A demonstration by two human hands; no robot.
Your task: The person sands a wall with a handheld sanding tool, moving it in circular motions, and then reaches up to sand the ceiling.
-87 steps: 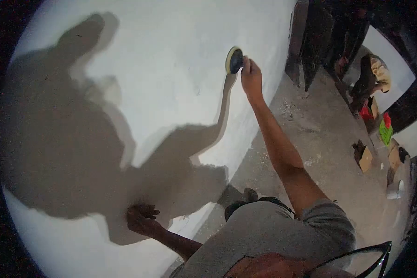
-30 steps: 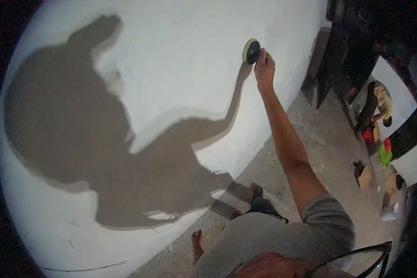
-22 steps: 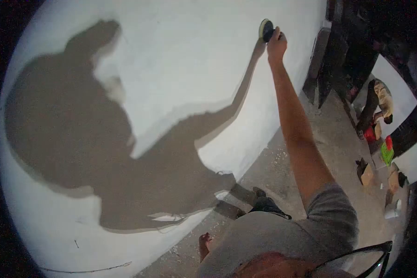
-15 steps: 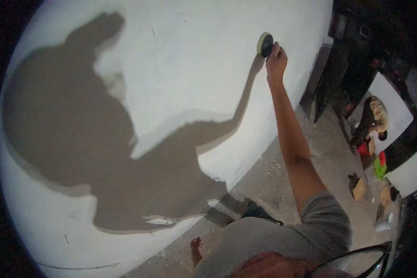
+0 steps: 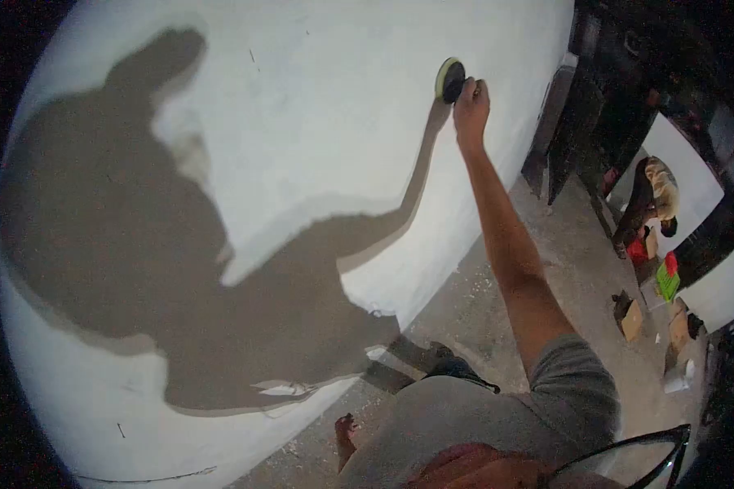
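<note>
My right hand (image 5: 471, 102) is closed on a round sanding pad (image 5: 450, 81) with a black back and a pale yellow-green rim. The pad's face is against or very close to the white wall (image 5: 318, 122), high in the view, with my arm stretched out. Low down near my body, my left hand (image 5: 346, 425) is small and dim; its fingers look loosely bent and apart, with nothing visible in them. My shadow covers much of the wall's left part.
A grey concrete floor (image 5: 497, 326) runs along the wall's foot. At the right, a person (image 5: 662, 196) bends beside a white panel (image 5: 697, 175). Near them lie a green item (image 5: 667, 284), red items and a brown box (image 5: 630, 320). Dark panels stand past the wall's far edge.
My right hand and the pad appear slightly further left in the picture, and the background has shifted a little the same way. The pad is still held.
</note>
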